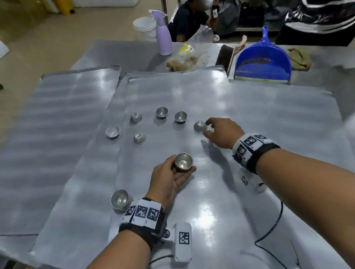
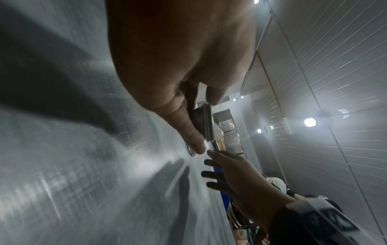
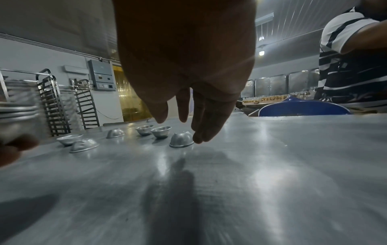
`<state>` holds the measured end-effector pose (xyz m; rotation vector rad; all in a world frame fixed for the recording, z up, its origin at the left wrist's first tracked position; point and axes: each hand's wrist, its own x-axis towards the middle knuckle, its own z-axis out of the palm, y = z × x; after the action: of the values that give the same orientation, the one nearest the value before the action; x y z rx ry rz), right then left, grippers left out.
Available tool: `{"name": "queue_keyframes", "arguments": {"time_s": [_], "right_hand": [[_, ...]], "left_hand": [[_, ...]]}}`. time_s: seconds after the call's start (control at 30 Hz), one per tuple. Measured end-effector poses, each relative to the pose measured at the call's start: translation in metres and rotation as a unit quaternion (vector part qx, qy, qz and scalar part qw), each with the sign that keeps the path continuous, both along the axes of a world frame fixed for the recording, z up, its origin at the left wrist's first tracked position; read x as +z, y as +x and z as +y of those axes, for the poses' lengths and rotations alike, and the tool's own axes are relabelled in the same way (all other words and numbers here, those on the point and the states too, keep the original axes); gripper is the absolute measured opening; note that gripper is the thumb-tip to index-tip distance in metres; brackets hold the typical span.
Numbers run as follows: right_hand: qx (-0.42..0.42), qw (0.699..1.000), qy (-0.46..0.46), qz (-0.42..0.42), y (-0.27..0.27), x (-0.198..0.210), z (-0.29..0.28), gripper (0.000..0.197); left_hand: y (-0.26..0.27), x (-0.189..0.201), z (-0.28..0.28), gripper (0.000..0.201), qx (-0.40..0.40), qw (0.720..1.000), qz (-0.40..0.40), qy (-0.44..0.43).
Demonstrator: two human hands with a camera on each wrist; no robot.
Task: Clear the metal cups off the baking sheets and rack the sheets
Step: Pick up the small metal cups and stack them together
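My left hand (image 1: 171, 175) grips a small stack of nested metal cups (image 1: 183, 161) above the near baking sheet (image 1: 268, 126); the stacked rims (image 2: 207, 123) show edge-on in the left wrist view. My right hand (image 1: 219, 130) reaches over the sheet with loose, spread fingers (image 3: 198, 137) right beside an upturned cup (image 1: 200, 126), holding nothing. Several more cups (image 1: 161, 112) lie scattered on the sheet, some upright, some upside down. One lone cup (image 1: 119, 198) stands near my left wrist. A second sheet (image 1: 53, 123) lies to the left.
A blue dustpan (image 1: 262, 62), a lilac spray bottle (image 1: 163, 37) and a plastic bag (image 1: 190, 51) sit at the table's far side. A person in a striped shirt (image 1: 321, 3) stands at the far right. Tall tray racks (image 3: 54, 102) stand by the wall.
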<state>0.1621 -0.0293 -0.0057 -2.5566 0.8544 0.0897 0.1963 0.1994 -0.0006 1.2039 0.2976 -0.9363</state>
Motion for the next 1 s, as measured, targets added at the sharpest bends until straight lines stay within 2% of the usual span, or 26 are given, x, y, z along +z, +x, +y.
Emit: {"name": "queue_keyframes", "arguments": {"time_s": [0.17, 0.23, 0.33, 0.43, 0.57, 0.67, 0.87, 1.0], "right_hand": [[0.029, 0.998, 0.006, 0.053, 0.042, -0.016, -0.008, 0.049], [0.03, 0.997, -0.007, 0.064, 0.05, -0.023, -0.01, 0.043], [0.013, 0.999, -0.021, 0.039, 0.052, -0.029, -0.009, 0.03], [0.008, 1.0, -0.022, 0.003, 0.044, -0.029, -0.004, 0.028], [0.004, 0.998, 0.001, -0.057, 0.012, -0.024, 0.008, 0.032], [0.003, 0.999, -0.007, -0.053, -0.02, -0.024, 0.017, 0.014], [0.003, 0.999, -0.002, -0.044, -0.089, -0.024, 0.039, 0.011], [0.015, 1.0, 0.005, -0.019, -0.127, -0.018, 0.053, 0.03]], "left_hand": [[0.01, -0.022, -0.002, 0.03, -0.031, 0.999, 0.016, 0.021], [0.015, -0.026, -0.001, 0.032, -0.035, 0.999, 0.019, 0.023], [0.02, -0.03, 0.0, 0.035, -0.038, 0.999, 0.015, 0.028], [0.02, -0.029, -0.002, 0.034, -0.035, 0.999, 0.009, 0.031], [0.011, -0.02, -0.008, 0.03, -0.031, 0.999, 0.005, 0.023], [-0.002, -0.011, -0.01, 0.03, -0.027, 1.0, 0.006, 0.013], [-0.036, 0.003, -0.009, 0.029, -0.032, 0.999, 0.0, -0.005], [-0.06, 0.004, -0.005, 0.031, -0.034, 0.999, 0.006, -0.014]]}}
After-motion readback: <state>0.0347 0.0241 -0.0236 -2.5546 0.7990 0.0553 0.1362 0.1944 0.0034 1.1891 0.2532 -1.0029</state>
